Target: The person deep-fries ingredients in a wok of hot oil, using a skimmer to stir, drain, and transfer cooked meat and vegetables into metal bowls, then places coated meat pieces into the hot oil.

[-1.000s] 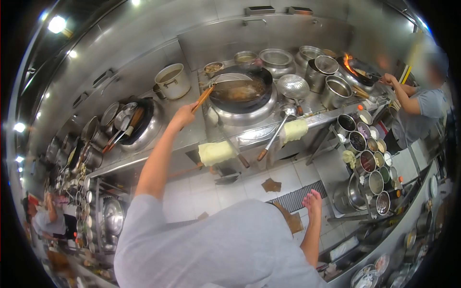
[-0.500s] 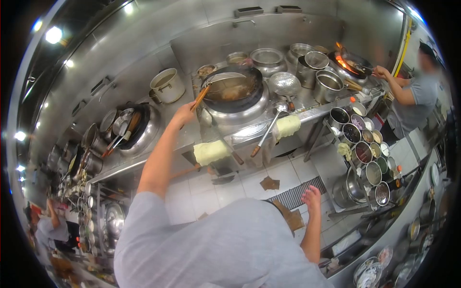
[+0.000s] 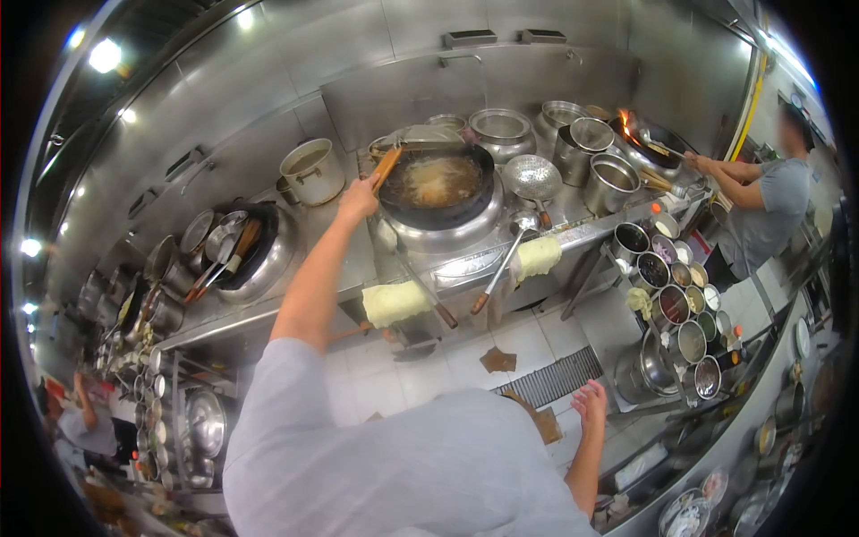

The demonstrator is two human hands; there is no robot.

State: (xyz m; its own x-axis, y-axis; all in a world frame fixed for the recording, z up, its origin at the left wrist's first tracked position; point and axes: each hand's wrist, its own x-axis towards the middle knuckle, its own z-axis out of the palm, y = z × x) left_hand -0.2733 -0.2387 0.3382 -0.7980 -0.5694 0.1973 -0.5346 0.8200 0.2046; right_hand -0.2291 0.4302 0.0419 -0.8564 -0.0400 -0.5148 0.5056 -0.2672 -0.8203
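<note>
My left hand (image 3: 360, 199) is closed around the wooden handle (image 3: 387, 168) of a wire strainer (image 3: 429, 134). The strainer sits tilted at the back rim of a large black wok (image 3: 465, 210), on the burner in front of me. Pale food (image 3: 437, 183) lies in bubbling liquid inside the wok. Low at my right side, my right hand (image 3: 590, 404) hangs in the air over the floor with its fingers apart, holding nothing. A long-handled ladle (image 3: 501, 264) and a perforated skimmer (image 3: 532, 176) rest to the right of the wok.
Folded yellowish cloths (image 3: 394, 304) lie along the stove's front edge. To the right, a rack carries several seasoning tubs (image 3: 673, 304). A co-worker (image 3: 774, 201) tends a flaming wok (image 3: 649, 143). Another wok (image 3: 259, 259) with utensils and a tall pot (image 3: 312, 172) stand left.
The strainer has gone from over the liquid to the wok's back rim and tipped up, leaving the food visible in the liquid. My right hand has moved slightly lower.
</note>
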